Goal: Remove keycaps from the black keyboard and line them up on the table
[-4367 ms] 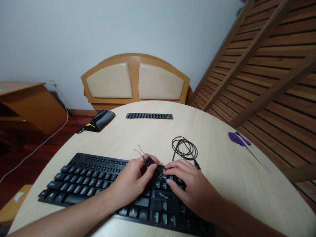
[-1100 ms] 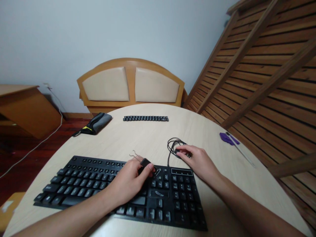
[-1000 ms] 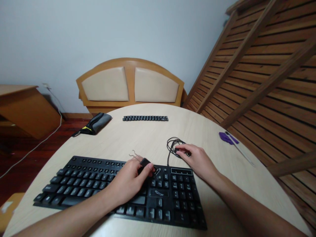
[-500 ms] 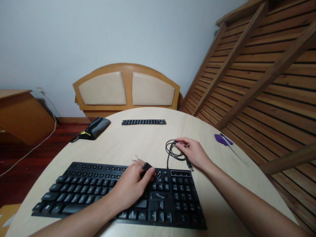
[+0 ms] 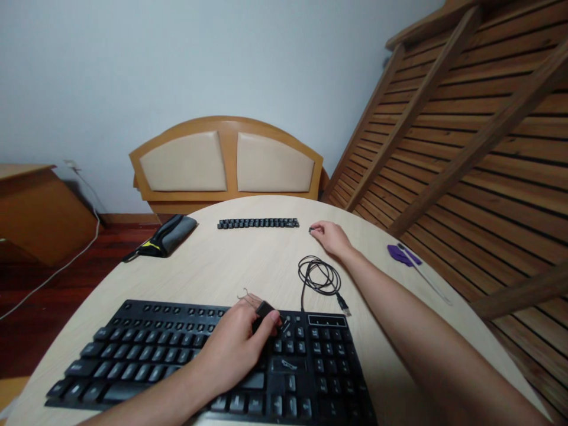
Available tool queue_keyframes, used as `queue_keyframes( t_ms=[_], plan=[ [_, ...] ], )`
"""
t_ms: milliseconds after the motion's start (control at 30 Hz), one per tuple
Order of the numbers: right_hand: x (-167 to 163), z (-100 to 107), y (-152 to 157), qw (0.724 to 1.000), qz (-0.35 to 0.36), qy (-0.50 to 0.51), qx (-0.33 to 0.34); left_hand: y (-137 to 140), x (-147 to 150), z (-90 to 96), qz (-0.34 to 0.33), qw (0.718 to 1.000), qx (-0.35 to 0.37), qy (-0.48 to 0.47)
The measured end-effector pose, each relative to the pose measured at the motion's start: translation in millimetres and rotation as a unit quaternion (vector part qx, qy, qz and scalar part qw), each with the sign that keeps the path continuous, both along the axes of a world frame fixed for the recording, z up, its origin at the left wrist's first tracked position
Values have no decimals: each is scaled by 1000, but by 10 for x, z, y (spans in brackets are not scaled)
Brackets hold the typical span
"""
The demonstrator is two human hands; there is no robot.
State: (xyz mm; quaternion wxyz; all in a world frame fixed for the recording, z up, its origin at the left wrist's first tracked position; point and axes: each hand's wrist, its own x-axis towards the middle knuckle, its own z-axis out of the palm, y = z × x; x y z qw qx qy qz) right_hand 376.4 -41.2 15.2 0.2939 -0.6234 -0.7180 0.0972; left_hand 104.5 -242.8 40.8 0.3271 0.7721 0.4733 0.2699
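Note:
My left hand [image 5: 242,337] rests over the black keyboard [image 5: 261,399], closed round a keycap puller [image 5: 265,309] with a dark handle and thin wire prongs pointing away. Bare switch sockets show along the keyboard's top rows, where keycaps are off. At the far side of the table, my right hand [image 5: 331,236] pinches a small black keycap [image 5: 312,229] between thumb and fingers. It is just right of the neat rows of removed keycaps [image 5: 258,223], apart from them. The coiled USB cable [image 5: 319,275] lies below my right wrist, its plug beside the keyboard's upper right corner.
A grey and black pouch [image 5: 171,236] with a yellow strip lies at the round table's [image 5: 248,269] left edge. On the right are a purple cloth [image 5: 403,255] and a thin white stick [image 5: 428,281]. A headboard [image 5: 228,157] and a slatted wooden frame [image 5: 479,130] stand beyond.
My right hand has moved from the cable coil up and away to the right end of the keycap rows, carrying the small keycap. My left hand stays over the keyboard with the puller.

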Motion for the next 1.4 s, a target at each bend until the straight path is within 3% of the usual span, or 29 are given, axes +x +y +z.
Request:
queue_keyframes(
  t_ms=[267, 567, 1400],
  plan=[
    [-74, -75, 245, 999, -5, -47, -2, 4, -3, -1, 2, 1000, -16, 1],
    [-139, -268, 372, 998, -10, -40, 39, 4, 13, 5, 7, 1000, -20, 1],
    [-136, -314, 436, 996, 35, -23, 84, -5, 6, -5, 3, 1000, -20, -7]
  ],
)
